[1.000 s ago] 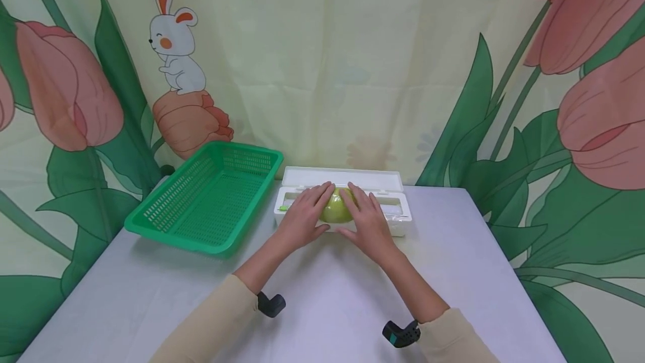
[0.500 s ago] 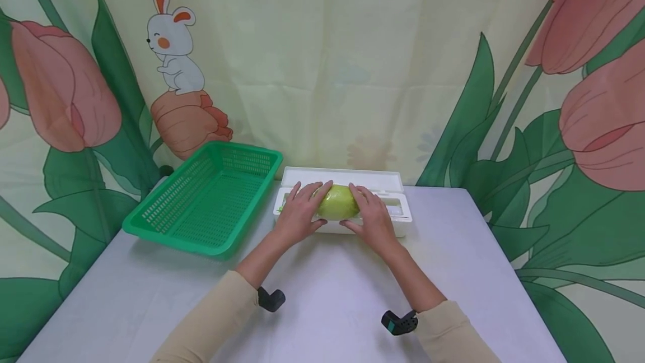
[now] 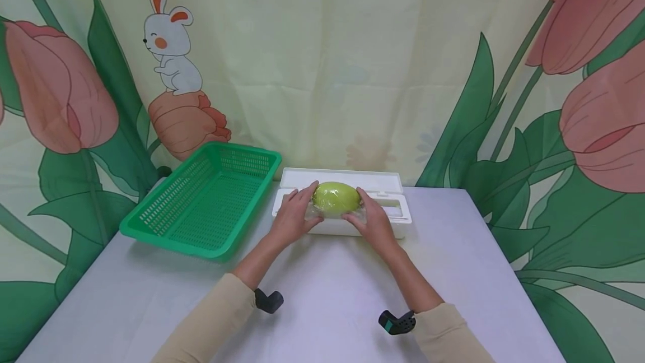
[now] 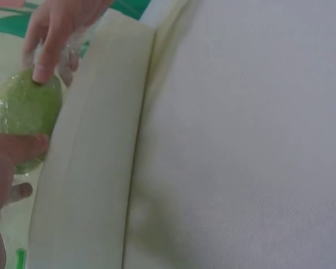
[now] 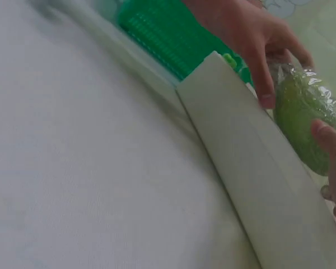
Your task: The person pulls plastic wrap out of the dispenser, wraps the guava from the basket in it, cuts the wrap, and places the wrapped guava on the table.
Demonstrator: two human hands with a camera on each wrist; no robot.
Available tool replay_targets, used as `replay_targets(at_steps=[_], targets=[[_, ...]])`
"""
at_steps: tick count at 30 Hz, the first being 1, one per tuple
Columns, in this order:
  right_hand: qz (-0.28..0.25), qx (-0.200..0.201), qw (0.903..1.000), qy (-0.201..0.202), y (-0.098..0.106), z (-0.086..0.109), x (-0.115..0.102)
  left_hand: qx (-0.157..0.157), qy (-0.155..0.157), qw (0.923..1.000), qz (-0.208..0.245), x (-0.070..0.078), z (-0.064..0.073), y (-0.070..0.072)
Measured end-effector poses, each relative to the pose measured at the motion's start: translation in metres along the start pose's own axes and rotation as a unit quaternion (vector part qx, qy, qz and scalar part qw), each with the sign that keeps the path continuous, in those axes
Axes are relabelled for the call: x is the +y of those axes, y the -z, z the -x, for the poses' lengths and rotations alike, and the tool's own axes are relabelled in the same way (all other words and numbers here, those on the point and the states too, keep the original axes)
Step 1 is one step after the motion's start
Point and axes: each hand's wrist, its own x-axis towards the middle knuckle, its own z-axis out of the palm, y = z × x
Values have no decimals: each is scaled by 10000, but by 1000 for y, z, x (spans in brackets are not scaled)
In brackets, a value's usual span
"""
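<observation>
Your left hand [image 3: 294, 220] and right hand [image 3: 375, 226] had slid apart over the last second, so way more of the film-wrapped green fruit [image 3: 336, 199] showed. Your grip was clamped on its ends, 9 and 3 o'clock, right over the white box [image 3: 330, 227]. Green basket [image 3: 201, 212] sat off at 9 o'clock on the worktop [image 3: 327, 318].

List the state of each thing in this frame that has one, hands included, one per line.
Green fruit, clear film over it, held at both ends
Left hand, gripping the fruit's left end
Right hand, gripping its right end
White box, open
Lid, folded back
Green basket, upright, uncovered
</observation>
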Motion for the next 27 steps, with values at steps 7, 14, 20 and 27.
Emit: replay_targets(at_steps=[7, 14, 20, 27], targets=[[-358, -183, 9983, -420, -5, -1, -1, 16, 304, 9971, 701, -1, 0, 0], [-498, -140, 9968, -610, -2, -4, -3, -23, 377, 9947, 952, -1, -4, 8], [-588, -104, 9960, -669, 3, -7, -8, 59, 373, 9940, 1027, -1, -9, 14], [-642, -88, 9956, -684, 9, -12, -12, 5, 430, 9938, 1028, 3, -14, 22]])
